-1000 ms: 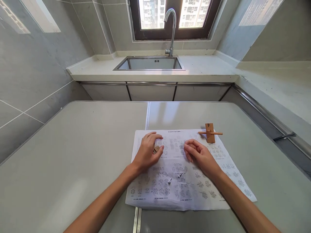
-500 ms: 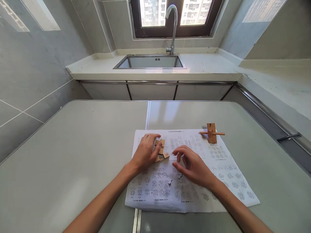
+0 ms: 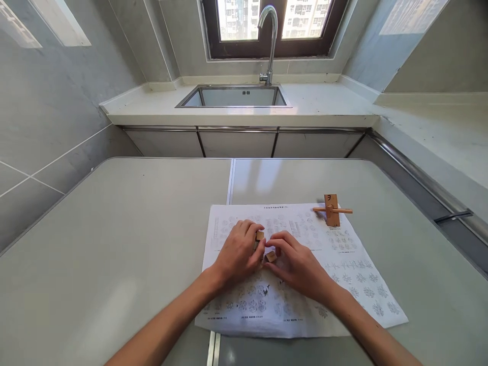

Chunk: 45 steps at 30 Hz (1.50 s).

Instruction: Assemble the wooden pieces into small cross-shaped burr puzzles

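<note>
Small notched wooden puzzle blocks [image 3: 260,236] are partly hidden under and between my fingers, above the printed sheet. My left hand [image 3: 241,250] is closed round them, thumb on the near side and fingers over the far side. Another end of the wood [image 3: 270,256] shows between the thumb and fingertips of my right hand [image 3: 292,256], which is closed on it. The hands almost touch. Beneath them lies a creased white paper sheet [image 3: 366,300] covered with small line drawings.
A wooden plate with a stick through it [image 3: 332,210] rests at the paper's upper right corner. The grey table [image 3: 114,254] has a seam down its middle. Beyond it are a counter with a sink [image 3: 244,96], a tap [image 3: 271,46] and a window.
My left hand has shifted right and slightly nearer with the wooden blocks. My right hand, apart from them before, now closes its fingertips on one end of the wood.
</note>
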Tool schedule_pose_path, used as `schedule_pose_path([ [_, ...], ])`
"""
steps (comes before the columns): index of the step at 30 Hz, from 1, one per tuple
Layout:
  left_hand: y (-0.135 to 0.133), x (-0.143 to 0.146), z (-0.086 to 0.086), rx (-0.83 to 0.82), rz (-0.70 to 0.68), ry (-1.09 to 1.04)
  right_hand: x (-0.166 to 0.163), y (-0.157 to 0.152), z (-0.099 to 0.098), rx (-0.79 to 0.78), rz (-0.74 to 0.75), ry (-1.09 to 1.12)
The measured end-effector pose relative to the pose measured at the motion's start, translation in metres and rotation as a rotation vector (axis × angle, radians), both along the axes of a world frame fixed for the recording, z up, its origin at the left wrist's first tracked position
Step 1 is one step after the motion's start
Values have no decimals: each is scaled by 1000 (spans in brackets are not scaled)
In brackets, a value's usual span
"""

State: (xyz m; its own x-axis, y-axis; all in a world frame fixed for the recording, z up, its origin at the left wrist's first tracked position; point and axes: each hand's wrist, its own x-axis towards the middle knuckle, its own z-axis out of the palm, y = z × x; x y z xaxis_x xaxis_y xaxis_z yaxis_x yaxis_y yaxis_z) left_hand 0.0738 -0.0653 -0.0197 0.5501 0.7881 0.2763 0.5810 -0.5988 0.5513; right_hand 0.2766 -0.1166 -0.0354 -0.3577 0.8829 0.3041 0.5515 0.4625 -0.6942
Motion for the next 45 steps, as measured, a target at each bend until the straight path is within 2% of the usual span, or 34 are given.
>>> schedule_pose_path([
  [9,3,0,2,-17,-7,13,8,3,-1,-40,81,28],
  [13,10,-4,-1,1,36,27,12,6,2,-171,82,92],
  [17,20,-14,0,2,75,-14,17,8,1,-330,9,245],
  [22,32,-35,15,-100,-126,12,17,9,1,-565,-75,580],
  [27,39,-54,24,-84,-249,83,14,10,10,-583,-137,716],
  [30,41,-56,24,-89,-246,74,15,11,12,-592,-172,740],
  [36,39,-45,25,-265,-134,-165,18,13,8,-601,-181,771],
  [45,23,-28,24,-658,-173,-416,20,14,8,-598,-178,803],
])
